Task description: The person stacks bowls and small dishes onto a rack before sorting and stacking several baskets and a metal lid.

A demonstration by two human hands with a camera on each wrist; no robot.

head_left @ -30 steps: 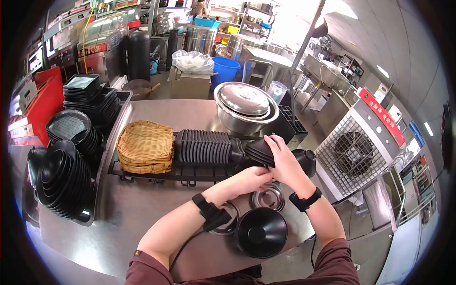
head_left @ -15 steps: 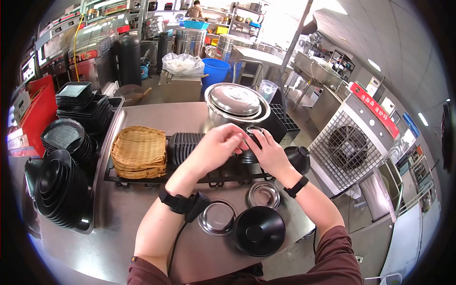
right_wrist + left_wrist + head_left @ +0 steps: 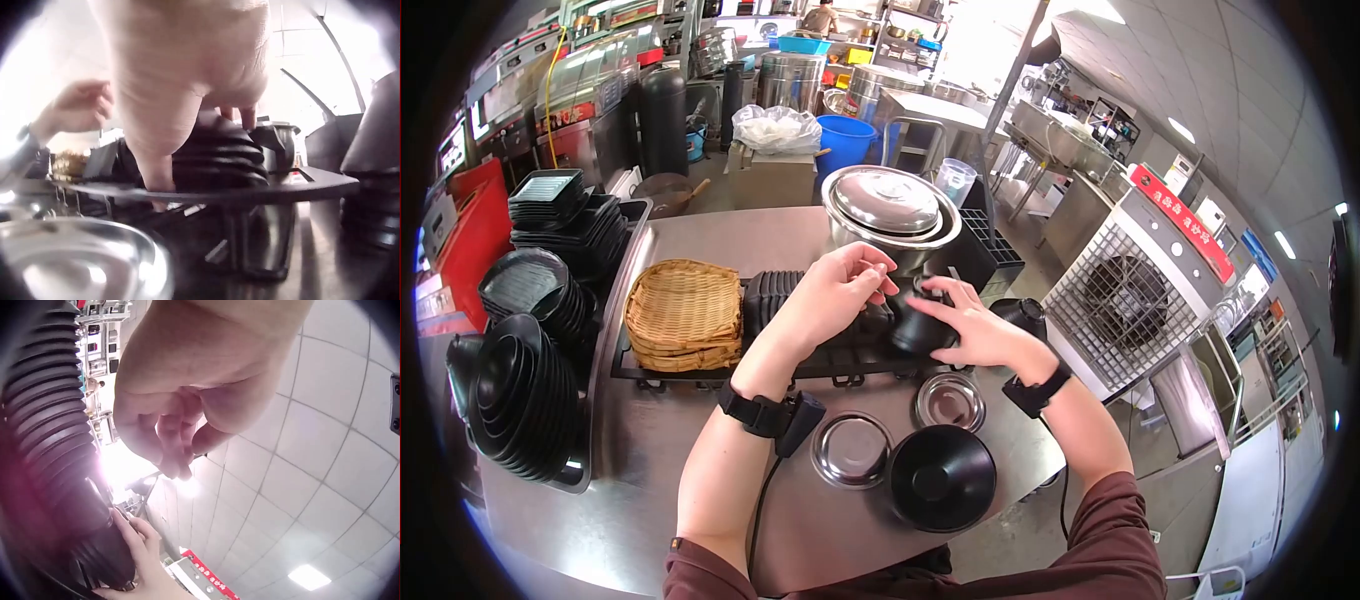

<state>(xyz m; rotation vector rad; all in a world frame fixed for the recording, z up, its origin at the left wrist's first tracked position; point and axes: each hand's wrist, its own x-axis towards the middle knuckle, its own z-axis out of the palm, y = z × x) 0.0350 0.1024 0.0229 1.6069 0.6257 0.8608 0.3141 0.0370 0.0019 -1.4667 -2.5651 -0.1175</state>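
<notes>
Head view: my right hand (image 3: 982,328) has its fingers spread round the stacked bowls (image 3: 916,328), on the rack (image 3: 880,365). Nearby, my left hand (image 3: 832,292) hovers with fingers loosely curled.

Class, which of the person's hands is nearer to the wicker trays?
Left. The left hand is raised, to the right of the wicker trays; the right hand is farther right, at the black bowls.

A nested stack of glossy black bowls (image 3: 915,328), ribbed by its layered rims and narrowing upward, sits at the right-hand end of the black rack (image 3: 850,366).
</notes>
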